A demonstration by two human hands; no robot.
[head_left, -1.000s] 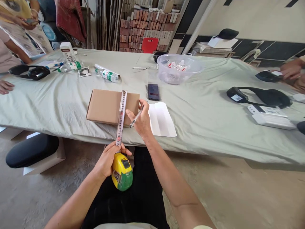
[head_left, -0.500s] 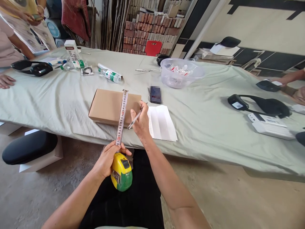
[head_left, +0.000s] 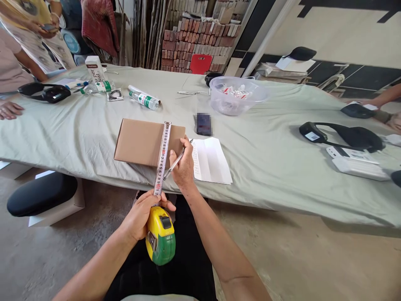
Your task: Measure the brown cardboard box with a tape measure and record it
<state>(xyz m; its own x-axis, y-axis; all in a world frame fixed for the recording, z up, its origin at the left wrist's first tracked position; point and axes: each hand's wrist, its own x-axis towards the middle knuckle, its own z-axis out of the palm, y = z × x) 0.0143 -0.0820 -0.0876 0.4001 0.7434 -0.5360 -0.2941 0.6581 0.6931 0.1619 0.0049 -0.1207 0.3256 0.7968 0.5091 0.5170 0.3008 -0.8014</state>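
Down and leftward goes the pen (head_left: 174,164) since the last frame, its tip now right at the tape blade's edge, pinched in the right hand (head_left: 184,167)! Far left, a black headset (head_left: 56,94) lies near a co-worker's hand (head_left: 11,109), with a black cushion (head_left: 42,194) below the table's near edge. Next, a water bottle (head_left: 144,99), beyond the cardboard box (head_left: 138,142) sitting close to that edge. Across the box and out past the cloth runs the tape measure (head_left: 161,234), its blade pinched by the left hand (head_left: 142,213), case over the lap. Paper (head_left: 213,161) and phone (head_left: 203,124) crowd the box's right, plastic tub (head_left: 238,98) behind; then a wide stretch of wrinkled cloth (head_left: 266,154) reaches a second headset (head_left: 341,136)!
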